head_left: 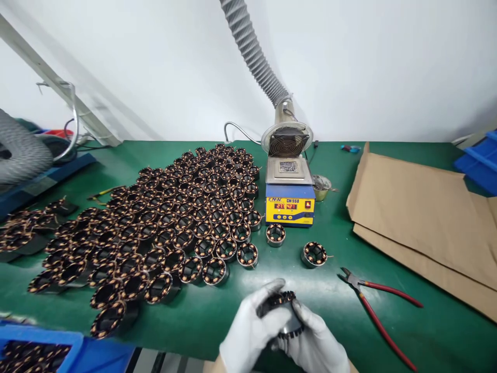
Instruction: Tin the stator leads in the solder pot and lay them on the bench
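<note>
Closest to me, my left hand [254, 324] and right hand [316, 339] both curl snugly around one toothed ring [294, 325], held between them over the worktop [337, 324], its axis near upright, slightly tilted. Straight beyond it I see a lone ring [276, 243], then the yellow-and-blue unit [290, 207].

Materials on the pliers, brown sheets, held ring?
Pliers: head looks like steel, from its grey metallic sheen; smooth red grips, likely plastic or rubber.
Brown sheets: probably kraft paper or thin card; matt, creased.
Held ring: smooth grey band, likely metal given its sheen; black toothed edges, maybe plastic.
</note>
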Demonstrator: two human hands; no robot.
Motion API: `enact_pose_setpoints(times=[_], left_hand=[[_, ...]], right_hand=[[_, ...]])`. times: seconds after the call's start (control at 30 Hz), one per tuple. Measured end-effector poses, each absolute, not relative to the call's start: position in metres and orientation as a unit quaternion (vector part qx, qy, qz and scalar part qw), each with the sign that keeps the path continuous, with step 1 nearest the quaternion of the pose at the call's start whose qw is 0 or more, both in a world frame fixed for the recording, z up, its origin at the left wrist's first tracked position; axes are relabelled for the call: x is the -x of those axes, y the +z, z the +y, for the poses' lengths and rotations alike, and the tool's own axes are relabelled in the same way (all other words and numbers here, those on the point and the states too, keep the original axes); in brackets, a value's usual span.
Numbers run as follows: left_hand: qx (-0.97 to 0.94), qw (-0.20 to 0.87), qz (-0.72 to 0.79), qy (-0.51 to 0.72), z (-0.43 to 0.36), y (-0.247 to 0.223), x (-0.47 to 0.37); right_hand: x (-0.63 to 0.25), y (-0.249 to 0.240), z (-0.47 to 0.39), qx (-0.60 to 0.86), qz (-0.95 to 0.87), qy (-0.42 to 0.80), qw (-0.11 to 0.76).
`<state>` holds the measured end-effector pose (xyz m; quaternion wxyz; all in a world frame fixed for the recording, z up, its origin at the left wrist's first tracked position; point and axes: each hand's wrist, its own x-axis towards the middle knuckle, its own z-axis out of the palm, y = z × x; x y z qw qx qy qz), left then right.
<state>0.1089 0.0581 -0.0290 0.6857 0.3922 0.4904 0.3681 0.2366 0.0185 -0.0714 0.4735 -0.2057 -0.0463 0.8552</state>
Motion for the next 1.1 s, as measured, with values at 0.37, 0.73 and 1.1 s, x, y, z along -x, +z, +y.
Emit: enact_pose_setpoints(times=[0.37, 0.73, 1.1], left_hand=[[-0.282, 0.646, 0.513, 0.489, 0.056, -0.042, -0.093], [-0.388, 0.638, 0.537, 0.393, 0.064, -0.024, -0.111], [-0.338, 0.614, 0.587, 0.405, 0.061, -0.019, -0.113]], right_hand=[[-0.238, -0.059, 0.027, 0.165, -0.019, 0.887, 0.430], [-0.243, -0.071, 0.018, 0.160, -0.055, 0.904, 0.393], [-0.233, -0.062, 0.020, 0.258, -0.161, 0.834, 0.460]])
